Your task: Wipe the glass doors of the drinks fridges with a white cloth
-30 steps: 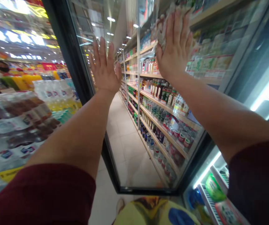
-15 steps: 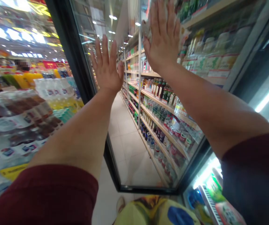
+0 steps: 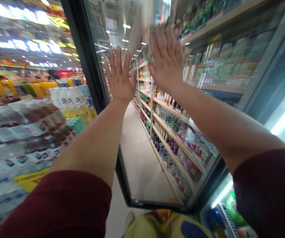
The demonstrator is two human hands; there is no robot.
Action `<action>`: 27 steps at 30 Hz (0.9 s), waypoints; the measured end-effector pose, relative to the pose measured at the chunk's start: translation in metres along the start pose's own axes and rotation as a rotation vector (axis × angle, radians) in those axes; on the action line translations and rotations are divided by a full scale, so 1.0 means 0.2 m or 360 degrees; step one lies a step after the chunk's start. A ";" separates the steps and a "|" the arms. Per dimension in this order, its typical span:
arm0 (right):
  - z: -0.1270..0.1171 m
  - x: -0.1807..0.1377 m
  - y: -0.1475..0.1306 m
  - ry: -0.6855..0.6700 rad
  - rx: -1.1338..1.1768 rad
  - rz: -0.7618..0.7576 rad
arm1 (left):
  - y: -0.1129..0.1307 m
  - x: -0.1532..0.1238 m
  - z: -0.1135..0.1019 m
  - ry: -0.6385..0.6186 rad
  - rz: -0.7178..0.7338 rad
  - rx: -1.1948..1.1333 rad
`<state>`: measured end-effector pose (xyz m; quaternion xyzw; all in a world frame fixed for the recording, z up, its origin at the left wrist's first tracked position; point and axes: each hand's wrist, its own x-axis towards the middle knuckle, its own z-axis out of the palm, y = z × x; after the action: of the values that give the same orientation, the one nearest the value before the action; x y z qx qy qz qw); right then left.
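My left hand [image 3: 120, 79] lies flat against the glass door [image 3: 142, 185], fingers spread, with nothing in it. Higher on the same pane, my right hand [image 3: 166, 61] is flat too and presses a greyish cloth [image 3: 146, 51] to the glass. Most of the cloth is hidden under the palm and fingers; only its edges show, blurred. The door has a black frame [image 3: 79, 49] and stands swung out in front of me.
Shelves of bottles [image 3: 177, 135] show in the pane. Packs of bottled drinks [image 3: 20, 132] are stacked at left, outside the door. A lit cooler [image 3: 223, 195] with green packages opens at lower right. Pale floor tiles [image 3: 111, 211] and my shoe [image 3: 130, 218] lie below.
My right hand has slid down and slightly left over the glass with the cloth, its fingers now tilted left. My left hand stays flat on the pane; the view has shifted a little.
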<state>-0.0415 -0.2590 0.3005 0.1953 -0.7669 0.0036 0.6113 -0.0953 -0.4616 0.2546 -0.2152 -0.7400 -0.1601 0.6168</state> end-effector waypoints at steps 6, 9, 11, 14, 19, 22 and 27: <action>0.02 -0.01 0.09 -0.0115 0.0190 -0.0157 | -0.01 0.00 0.00 -0.0023 0.0005 -0.0112; 0.04 -0.06 0.10 0.0015 0.0149 0.0001 | 0.00 -0.01 0.01 -0.0015 0.0004 -0.0058; 0.07 -0.19 0.08 0.0036 0.0094 -0.0027 | 0.00 -0.01 0.00 -0.0021 0.0027 0.0017; 0.11 -0.42 0.07 -0.0143 0.0060 -0.0439 | -0.01 0.01 -0.01 -0.0017 0.0075 0.0083; 0.03 -0.53 0.22 -0.0118 -0.0113 -0.0178 | -0.06 -0.01 -0.01 -0.0053 0.0092 -0.0017; -0.01 -0.63 0.28 -0.0018 -0.0165 0.0141 | -0.08 -0.30 0.01 -0.0076 0.0061 -0.0075; 0.07 -1.01 0.20 -0.0174 -0.0014 -0.0359 | -0.06 -0.97 0.09 -0.0151 -0.0105 -0.0015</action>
<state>-0.0318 -0.1650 0.1164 0.2776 -0.7722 -0.0793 0.5660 -0.0881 -0.4875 0.0604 -0.2011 -0.7743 -0.1735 0.5744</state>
